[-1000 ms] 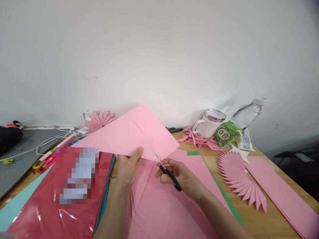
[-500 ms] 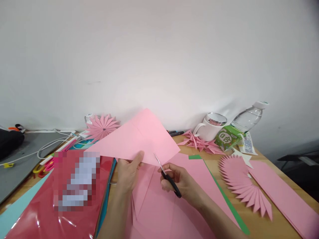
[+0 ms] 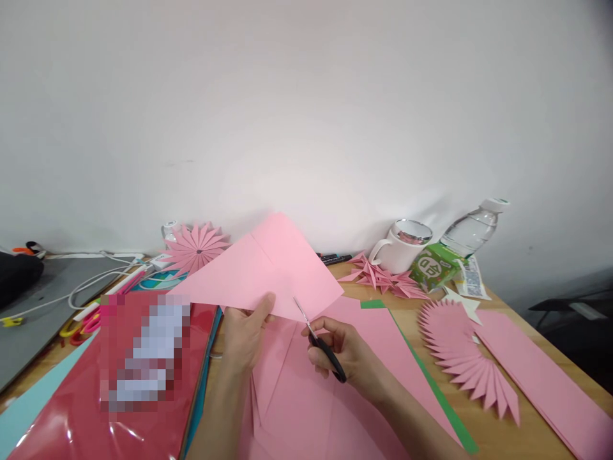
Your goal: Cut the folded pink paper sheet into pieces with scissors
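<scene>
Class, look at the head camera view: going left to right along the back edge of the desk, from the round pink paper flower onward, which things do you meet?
Round pink paper flower → black markers → pile of pink folded points → white mug → green packet → water bottle.

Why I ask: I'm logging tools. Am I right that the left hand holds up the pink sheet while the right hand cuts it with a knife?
Not quite. In the head view the left hand holds the pink sheet, but the right hand uses scissors, not a knife.
</scene>
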The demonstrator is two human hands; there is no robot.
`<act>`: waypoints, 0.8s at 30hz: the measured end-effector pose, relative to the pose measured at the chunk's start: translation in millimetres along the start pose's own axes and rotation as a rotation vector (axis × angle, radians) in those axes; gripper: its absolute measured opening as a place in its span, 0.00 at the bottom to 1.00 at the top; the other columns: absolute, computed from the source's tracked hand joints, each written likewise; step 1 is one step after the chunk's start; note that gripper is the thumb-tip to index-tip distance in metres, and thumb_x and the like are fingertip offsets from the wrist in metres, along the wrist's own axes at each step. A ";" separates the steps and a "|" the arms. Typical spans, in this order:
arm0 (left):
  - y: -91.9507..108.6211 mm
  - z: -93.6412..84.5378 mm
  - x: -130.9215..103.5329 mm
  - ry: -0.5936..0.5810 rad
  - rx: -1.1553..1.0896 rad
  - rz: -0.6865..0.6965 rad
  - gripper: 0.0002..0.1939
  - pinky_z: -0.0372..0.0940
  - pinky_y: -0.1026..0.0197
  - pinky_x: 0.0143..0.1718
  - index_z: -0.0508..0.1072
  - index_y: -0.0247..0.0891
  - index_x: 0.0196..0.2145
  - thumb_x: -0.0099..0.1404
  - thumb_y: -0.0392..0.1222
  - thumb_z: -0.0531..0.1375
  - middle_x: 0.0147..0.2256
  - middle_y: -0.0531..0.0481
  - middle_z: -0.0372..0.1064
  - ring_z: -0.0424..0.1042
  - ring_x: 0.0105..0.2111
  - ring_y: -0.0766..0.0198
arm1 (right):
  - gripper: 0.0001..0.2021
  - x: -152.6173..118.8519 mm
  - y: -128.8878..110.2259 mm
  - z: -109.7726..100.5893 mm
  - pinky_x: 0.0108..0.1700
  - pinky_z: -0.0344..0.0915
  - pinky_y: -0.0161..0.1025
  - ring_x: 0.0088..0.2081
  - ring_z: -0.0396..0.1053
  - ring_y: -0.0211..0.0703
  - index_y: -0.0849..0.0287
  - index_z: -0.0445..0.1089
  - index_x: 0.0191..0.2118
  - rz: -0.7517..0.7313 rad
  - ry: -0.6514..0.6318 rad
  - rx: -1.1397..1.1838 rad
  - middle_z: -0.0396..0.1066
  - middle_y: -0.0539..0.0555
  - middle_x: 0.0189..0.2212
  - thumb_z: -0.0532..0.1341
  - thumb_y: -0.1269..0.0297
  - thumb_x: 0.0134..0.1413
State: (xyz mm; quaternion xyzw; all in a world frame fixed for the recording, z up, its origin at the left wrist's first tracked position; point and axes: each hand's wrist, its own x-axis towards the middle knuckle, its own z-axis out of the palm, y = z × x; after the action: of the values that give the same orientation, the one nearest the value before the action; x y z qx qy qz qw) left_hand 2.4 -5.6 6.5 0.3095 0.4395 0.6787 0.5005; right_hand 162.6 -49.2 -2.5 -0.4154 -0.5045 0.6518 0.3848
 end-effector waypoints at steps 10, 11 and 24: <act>-0.6 -2.0 0.2 0.008 0.060 0.004 0.14 0.59 0.67 0.20 0.71 0.33 0.26 0.40 0.39 0.69 0.22 0.53 0.68 0.66 0.23 0.68 | 0.12 -0.2 -0.5 1.0 0.20 0.49 0.30 0.16 0.56 0.30 0.60 0.65 0.32 0.000 0.014 0.012 0.59 0.42 0.14 0.64 0.60 0.42; -0.7 -2.2 0.2 0.007 0.060 0.008 0.14 0.59 0.67 0.20 0.71 0.33 0.27 0.40 0.39 0.69 0.22 0.53 0.68 0.66 0.23 0.67 | 0.12 -0.1 -0.1 1.1 0.20 0.49 0.30 0.15 0.56 0.30 0.60 0.65 0.32 0.001 0.014 0.016 0.59 0.42 0.14 0.64 0.59 0.42; 0.4 -1.6 0.4 -0.001 0.036 -0.009 0.13 0.57 0.67 0.19 0.70 0.33 0.25 0.41 0.38 0.69 0.21 0.54 0.67 0.65 0.21 0.69 | 0.10 1.5 4.3 1.9 0.18 0.47 0.29 0.13 0.56 0.29 0.59 0.65 0.32 -0.011 0.020 0.035 0.59 0.41 0.13 0.64 0.62 0.42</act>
State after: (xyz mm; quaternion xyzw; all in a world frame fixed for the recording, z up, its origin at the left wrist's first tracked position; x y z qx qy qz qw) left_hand 0.8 -5.7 6.1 0.3168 0.4527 0.6683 0.4981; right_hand 160.0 -49.3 -6.7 -0.4123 -0.4914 0.6542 0.4007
